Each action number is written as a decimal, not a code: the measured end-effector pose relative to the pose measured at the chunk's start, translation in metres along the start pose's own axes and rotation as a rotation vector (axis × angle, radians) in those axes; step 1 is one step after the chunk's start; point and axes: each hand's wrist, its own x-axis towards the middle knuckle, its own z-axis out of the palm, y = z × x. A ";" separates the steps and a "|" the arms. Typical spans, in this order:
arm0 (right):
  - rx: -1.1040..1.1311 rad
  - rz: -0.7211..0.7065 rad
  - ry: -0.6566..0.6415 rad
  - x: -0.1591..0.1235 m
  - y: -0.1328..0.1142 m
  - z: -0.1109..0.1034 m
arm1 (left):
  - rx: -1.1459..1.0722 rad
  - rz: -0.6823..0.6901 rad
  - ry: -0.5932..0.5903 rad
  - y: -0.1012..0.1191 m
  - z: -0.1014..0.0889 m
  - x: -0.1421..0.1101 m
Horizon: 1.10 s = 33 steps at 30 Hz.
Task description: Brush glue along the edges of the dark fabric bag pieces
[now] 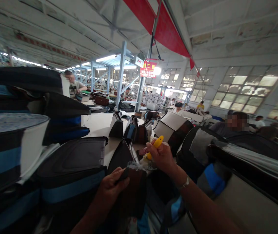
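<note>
My right hand [162, 156] is closed around the yellow handle of a brush [158, 142], its handle slanting up; the bristle end is hard to make out near a pale, smeared patch. A bracelet circles that wrist. My left hand [114, 183] pinches the edge of a dark brown and black fabric panel [134, 191], which hangs down just below the brush. Whitish, frayed-looking material [135, 166] shows along the panel's top edge. Just behind it stands a folded black fabric piece [120, 152] with pale layers inside.
Black and blue fabric pieces [73, 187] are stacked at left, beside a tall pile [19, 81]. More pieces [256, 182] crowd the right side. Small folded bundles [130, 128] stand on the white table [96, 125]. Co-workers sit or stand further off, one at right [229, 125].
</note>
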 end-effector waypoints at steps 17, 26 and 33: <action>-0.454 -0.225 -0.016 0.012 -0.046 -0.001 | 1.167 0.704 0.268 -0.006 0.038 -0.001; -0.469 -0.211 -0.005 0.006 -0.045 0.008 | 1.236 0.765 0.269 -0.006 0.037 -0.004; -0.400 -0.155 -0.073 0.010 -0.030 0.016 | 1.234 0.813 0.247 -0.011 0.038 -0.009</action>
